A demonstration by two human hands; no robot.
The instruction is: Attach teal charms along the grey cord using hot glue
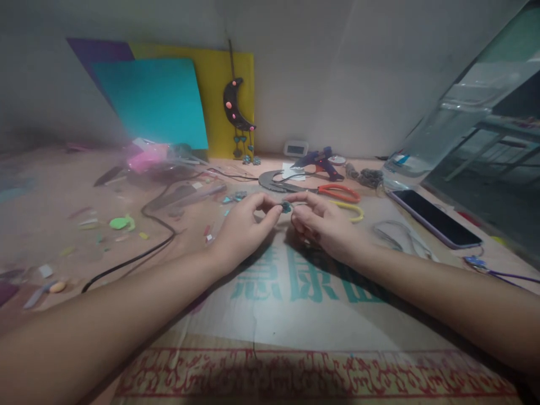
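My left hand [248, 222] pinches a small dark teal piece [286, 207] between thumb and index finger. The piece is too small to make out fully; it resembles a little flower. My right hand [323, 225] is close beside it with curled fingers, its index fingertip near the piece. A thin cord appears to run from the piece into the right hand's fingers, which partly hide it. Under both hands lies a whitish sheet [274, 326] with teal characters. Small teal pieces [236, 197] lie just beyond the left hand.
Orange-handled scissors [340, 193], a glue gun [318, 163] and a small digital clock [296, 148] stand behind the hands. A phone [434, 219] lies right. A black cable [158, 216] crosses the scrap-strewn left side. A crescent moon ornament [236, 107] hangs before a yellow board [169, 53].
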